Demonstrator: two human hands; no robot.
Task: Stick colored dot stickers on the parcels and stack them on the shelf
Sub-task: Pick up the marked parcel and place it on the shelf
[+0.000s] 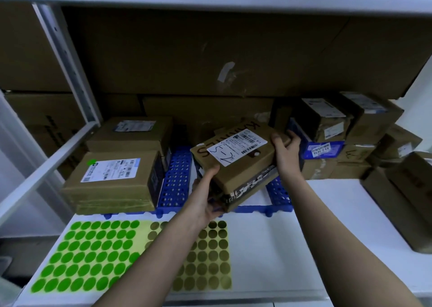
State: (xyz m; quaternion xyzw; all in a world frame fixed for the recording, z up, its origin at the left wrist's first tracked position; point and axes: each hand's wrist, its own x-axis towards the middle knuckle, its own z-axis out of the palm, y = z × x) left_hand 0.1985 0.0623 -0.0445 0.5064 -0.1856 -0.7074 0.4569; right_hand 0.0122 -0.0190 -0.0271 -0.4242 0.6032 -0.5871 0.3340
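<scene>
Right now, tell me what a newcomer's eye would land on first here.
First, the bright green dot sticker sheet lying at the near left of the white shelf, beside a duller gold sheet. Then the tilted parcel at centre, marked "5-2", held between the left hand and right hand above a blue perforated pallet.

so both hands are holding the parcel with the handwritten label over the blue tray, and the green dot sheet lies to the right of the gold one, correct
Not quite. Both the left hand and the right hand do hold the parcel with the handwritten label over the blue tray, but the head view shows the green dot sheet lying to the left of the gold dot sheet, not to its right.
</scene>
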